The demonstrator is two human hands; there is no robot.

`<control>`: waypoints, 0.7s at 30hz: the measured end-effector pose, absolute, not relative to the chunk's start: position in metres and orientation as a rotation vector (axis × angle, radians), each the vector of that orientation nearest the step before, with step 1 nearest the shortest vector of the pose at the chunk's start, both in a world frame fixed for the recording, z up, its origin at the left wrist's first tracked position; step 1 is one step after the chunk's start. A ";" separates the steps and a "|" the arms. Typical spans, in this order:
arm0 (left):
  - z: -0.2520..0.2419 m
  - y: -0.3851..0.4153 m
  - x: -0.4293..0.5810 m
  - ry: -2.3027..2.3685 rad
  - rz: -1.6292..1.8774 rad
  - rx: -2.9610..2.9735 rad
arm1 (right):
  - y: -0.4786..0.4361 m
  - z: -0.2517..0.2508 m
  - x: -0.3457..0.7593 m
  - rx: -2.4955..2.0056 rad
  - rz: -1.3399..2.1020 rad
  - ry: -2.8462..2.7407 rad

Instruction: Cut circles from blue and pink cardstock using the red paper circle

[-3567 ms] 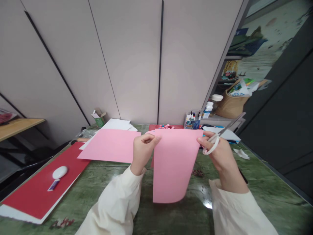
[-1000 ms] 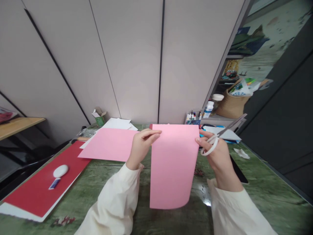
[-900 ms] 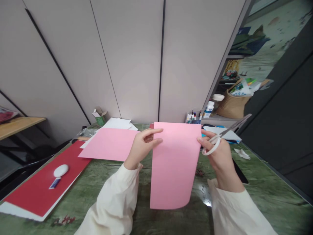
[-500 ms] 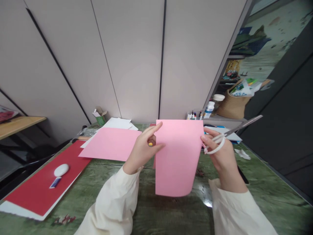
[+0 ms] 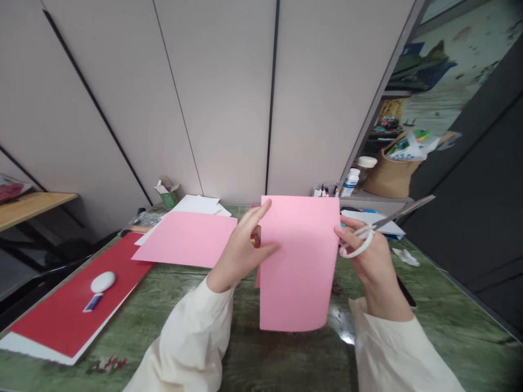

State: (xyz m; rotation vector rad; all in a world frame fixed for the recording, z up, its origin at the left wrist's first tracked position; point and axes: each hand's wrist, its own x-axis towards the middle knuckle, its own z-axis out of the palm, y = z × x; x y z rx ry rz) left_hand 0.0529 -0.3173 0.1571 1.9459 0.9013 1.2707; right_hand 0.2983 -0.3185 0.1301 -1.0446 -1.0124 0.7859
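Note:
A pink sheet of paper [image 5: 300, 267] stands upright in front of me, bowed slightly at its lower edge. My left hand [image 5: 245, 242] grips its left edge, thumb across the front and the other fingers partly behind it. At the right edge, the fingertips of my right hand [image 5: 370, 256] pinch the same sheet. White-handled scissors [image 5: 362, 239] hang on that right hand, their blades pointing up and to the right, away from the paper. Behind the sheet, what lies on the table is mostly hidden.
Another pink sheet [image 5: 188, 239] lies on white paper [image 5: 198, 204] to the left. Red paper [image 5: 61, 310] bears a white oval object [image 5: 103, 282] and a small purple-and-white item [image 5: 93, 302]. Along the back are a green box [image 5: 167, 193], markers [image 5: 322, 191], a white bottle [image 5: 350, 182] and a woven basket [image 5: 392, 174].
The pink sheet has shifted slightly, and its lower right corner now hangs a little straighter. My right hand has tilted the scissors slightly. Both hands keep their hold.

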 end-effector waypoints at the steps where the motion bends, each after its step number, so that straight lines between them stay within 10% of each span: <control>1: 0.157 -0.317 0.053 0.898 1.270 1.947 | -0.319 0.130 0.299 -1.040 0.793 -1.011; 21: 0.159 -0.317 0.051 0.874 1.216 2.215 | -0.321 0.130 0.294 -0.981 0.625 -0.991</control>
